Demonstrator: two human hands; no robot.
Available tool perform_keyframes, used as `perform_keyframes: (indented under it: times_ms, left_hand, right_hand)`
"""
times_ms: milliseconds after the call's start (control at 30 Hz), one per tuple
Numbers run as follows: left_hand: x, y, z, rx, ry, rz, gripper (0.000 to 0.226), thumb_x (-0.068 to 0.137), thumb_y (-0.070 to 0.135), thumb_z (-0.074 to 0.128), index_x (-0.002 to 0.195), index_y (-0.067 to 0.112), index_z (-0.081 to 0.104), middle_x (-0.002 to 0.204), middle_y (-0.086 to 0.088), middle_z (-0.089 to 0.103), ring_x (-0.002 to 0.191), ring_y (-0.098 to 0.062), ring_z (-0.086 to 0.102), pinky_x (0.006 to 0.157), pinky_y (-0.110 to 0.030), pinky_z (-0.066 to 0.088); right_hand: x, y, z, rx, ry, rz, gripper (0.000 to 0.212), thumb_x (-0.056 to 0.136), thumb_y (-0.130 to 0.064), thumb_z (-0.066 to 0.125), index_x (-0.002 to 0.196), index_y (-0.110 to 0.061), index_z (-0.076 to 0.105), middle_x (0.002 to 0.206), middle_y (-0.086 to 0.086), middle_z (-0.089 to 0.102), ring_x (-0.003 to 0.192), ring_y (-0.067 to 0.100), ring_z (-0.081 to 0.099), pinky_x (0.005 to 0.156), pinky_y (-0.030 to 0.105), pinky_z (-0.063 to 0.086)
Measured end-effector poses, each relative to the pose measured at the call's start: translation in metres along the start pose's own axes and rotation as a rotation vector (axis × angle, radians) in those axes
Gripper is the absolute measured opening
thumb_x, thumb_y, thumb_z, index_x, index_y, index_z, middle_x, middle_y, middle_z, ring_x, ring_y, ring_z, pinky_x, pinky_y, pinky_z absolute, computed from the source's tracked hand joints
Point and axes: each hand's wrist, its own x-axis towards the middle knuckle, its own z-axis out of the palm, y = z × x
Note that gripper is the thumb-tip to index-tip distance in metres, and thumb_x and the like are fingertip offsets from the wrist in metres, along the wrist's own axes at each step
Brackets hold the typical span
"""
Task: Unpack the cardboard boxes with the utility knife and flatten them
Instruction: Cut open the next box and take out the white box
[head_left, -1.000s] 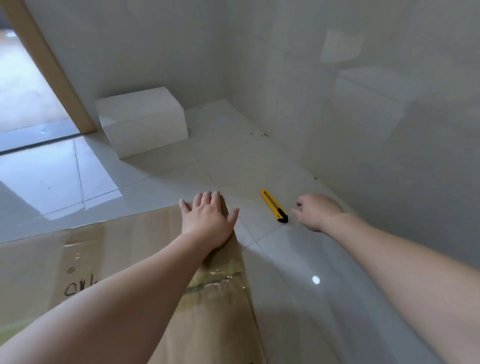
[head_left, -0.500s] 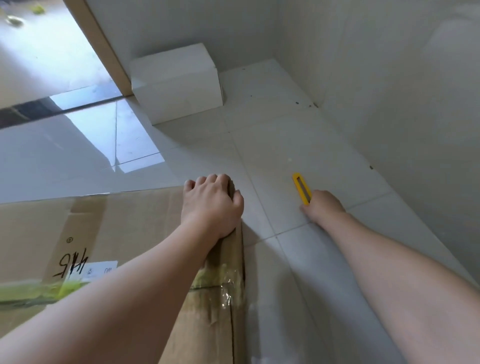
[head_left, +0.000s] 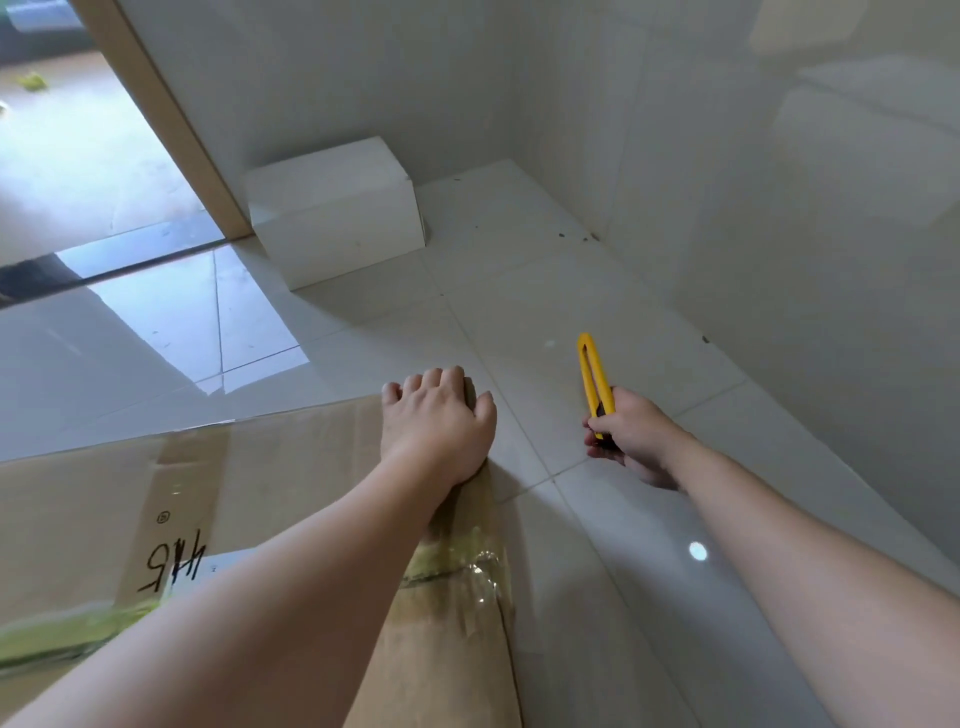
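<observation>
We judge the job barely begun. The brown box at near left is sealed: clear tape over a greenish strip crosses its right edge, and another glossy band runs up the top face beside handwritten digits. Nothing is cut, nothing unpacked, nothing flattened. The white box sits closed at far centre against the wall, just beside the door frame.

Our left hand rests on the far right corner of the brown box, palm down with the fingers curled over its far edge, gripping and steadying it. Our right hand is to the right, above the floor, clenched round the lower end of the knife, whose long end points away from us. We cannot tell whether the blade is out.

What is left, as we read it: slit the tape, open the flaps, empty the box, collapse it, then do the same with the white one.

As for materials, the brown box is matte corrugated board, creased near the corner, with wrinkled shiny tape. The knife is a slim, flat yellow plastic body with a dark slider. The floor is glossy pale tile with thin grout lines, reflecting window light. The white box is smooth and sharp-edged.
</observation>
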Motion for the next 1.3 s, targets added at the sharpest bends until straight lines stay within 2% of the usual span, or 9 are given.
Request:
perform_keyframes:
  times_ms: [100, 267, 500, 633, 767, 867, 1067, 1200, 1300]
  left_hand:
    - [-0.015, -0.008, -0.006, -0.028, -0.022, 0.101, 0.056, 0.095, 0.051, 0.026, 0.139, 0.018, 0.033, 0.145, -0.003, 0.034, 0.137, -0.022, 0.025, 0.115, -0.042, 0.009]
    - [-0.054, -0.037, -0.022, -0.062, -0.047, 0.203, 0.061, 0.097, 0.052, 0.030, 0.146, 0.017, 0.026, 0.154, -0.004, 0.024, 0.143, -0.021, 0.014, 0.119, -0.039, 0.005]
    - [-0.086, -0.073, -0.031, -0.023, -0.060, 0.318, 0.057, 0.097, 0.051, 0.033, 0.143, 0.018, 0.031, 0.151, -0.001, 0.029, 0.142, -0.021, 0.018, 0.118, -0.037, 0.011]
    - [-0.094, -0.079, -0.028, -0.058, -0.058, 0.298, 0.059, 0.097, 0.052, 0.032, 0.144, 0.017, 0.030, 0.152, -0.002, 0.028, 0.143, -0.021, 0.018, 0.118, -0.036, 0.011]
    - [-0.104, -0.098, -0.025, -0.005, -0.045, 0.303, 0.073, 0.087, 0.062, 0.018, 0.144, 0.018, 0.030, 0.153, -0.001, 0.025, 0.144, -0.020, 0.015, 0.118, -0.036, 0.011]
    - [-0.107, -0.111, -0.022, 0.019, -0.036, 0.261, 0.067, 0.091, 0.059, 0.022, 0.145, 0.019, 0.029, 0.156, -0.002, 0.021, 0.145, -0.020, 0.011, 0.118, -0.037, 0.009]
    - [-0.110, -0.120, -0.020, 0.061, -0.035, 0.234, 0.090, 0.073, 0.068, 0.000, 0.146, 0.022, 0.027, 0.157, 0.000, 0.017, 0.145, -0.019, 0.009, 0.119, -0.037, 0.008]
    - [-0.114, -0.123, -0.013, 0.024, -0.008, 0.209, 0.090, 0.074, 0.068, -0.001, 0.146, 0.022, 0.027, 0.158, 0.001, 0.016, 0.146, -0.017, 0.006, 0.119, -0.037, 0.005]
    - [-0.115, -0.124, -0.009, 0.013, -0.003, 0.203, 0.088, 0.076, 0.068, 0.000, 0.147, 0.023, 0.026, 0.158, 0.003, 0.015, 0.147, -0.014, 0.004, 0.119, -0.037, 0.003]
  right_hand:
    - [-0.051, -0.021, -0.007, 0.129, -0.132, -0.082, 0.022, 0.093, 0.014, 0.038, 0.108, -0.001, 0.046, 0.091, 0.013, 0.048, 0.072, 0.019, 0.053, 0.065, 0.028, 0.056]
    - [-0.123, -0.033, -0.018, 0.033, -0.048, -0.229, 0.013, 0.099, 0.005, 0.039, 0.105, 0.004, 0.050, 0.090, 0.014, 0.056, 0.068, 0.018, 0.059, 0.064, 0.028, 0.057]
    - [-0.186, -0.034, -0.002, -0.024, 0.116, -0.341, 0.019, 0.102, -0.014, 0.042, 0.085, -0.007, 0.049, 0.064, 0.011, 0.049, 0.041, 0.016, 0.037, 0.039, 0.021, 0.028]
    - [-0.195, -0.033, 0.008, -0.027, 0.172, -0.315, 0.027, 0.102, -0.023, 0.044, 0.082, -0.007, 0.050, 0.061, 0.012, 0.049, 0.038, 0.016, 0.037, 0.040, 0.023, 0.030]
    - [-0.199, -0.029, 0.008, 0.010, 0.009, -0.265, 0.012, 0.101, -0.006, 0.042, 0.104, -0.003, 0.053, 0.084, 0.012, 0.061, 0.062, 0.019, 0.059, 0.056, 0.028, 0.049]
    - [-0.198, -0.027, 0.006, 0.030, 0.014, -0.296, 0.014, 0.101, -0.001, 0.039, 0.097, -0.004, 0.053, 0.082, 0.012, 0.055, 0.058, 0.017, 0.051, 0.054, 0.028, 0.042]
    - [-0.186, -0.018, 0.015, 0.117, 0.140, -0.282, 0.022, 0.100, -0.017, 0.048, 0.080, -0.007, 0.052, 0.062, 0.009, 0.043, 0.039, 0.012, 0.034, 0.039, 0.019, 0.029]
    - [-0.171, -0.008, 0.035, 0.190, 0.226, -0.152, 0.032, 0.094, -0.029, 0.059, 0.078, -0.002, 0.054, 0.056, 0.008, 0.043, 0.034, 0.011, 0.033, 0.034, 0.017, 0.027]
    - [-0.157, -0.002, 0.051, 0.212, 0.147, -0.031, 0.033, 0.096, -0.037, 0.055, 0.082, -0.007, 0.055, 0.057, 0.005, 0.047, 0.035, 0.012, 0.035, 0.037, 0.016, 0.026]
